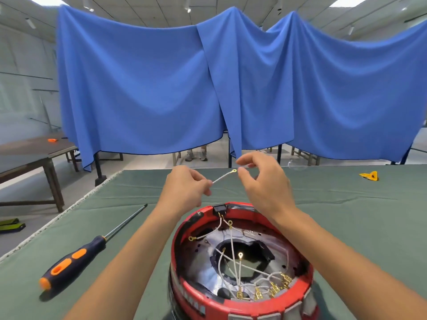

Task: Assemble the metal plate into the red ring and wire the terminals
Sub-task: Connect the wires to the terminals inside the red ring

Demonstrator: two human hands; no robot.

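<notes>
a: where's the wire [222, 177] right now?

b: held up above the red ring [242, 306], at about 12 o'clock from it. the left hand [187, 184] pinches its near end; the right hand [263, 181] has thumb and forefinger curled at the ring terminal [233, 171], though i can't tell if they actually touch it.

a: how will it handle?

b: light and floppy, i'd judge, so it's best held close behind the terminal, not mid-length.

a: and the metal plate [215, 279]?

b: already seated inside the ring on the desk [346, 215], with loose white leads across it. the screwdriver [76, 257] lies at 9 o'clock, untouched.
</notes>
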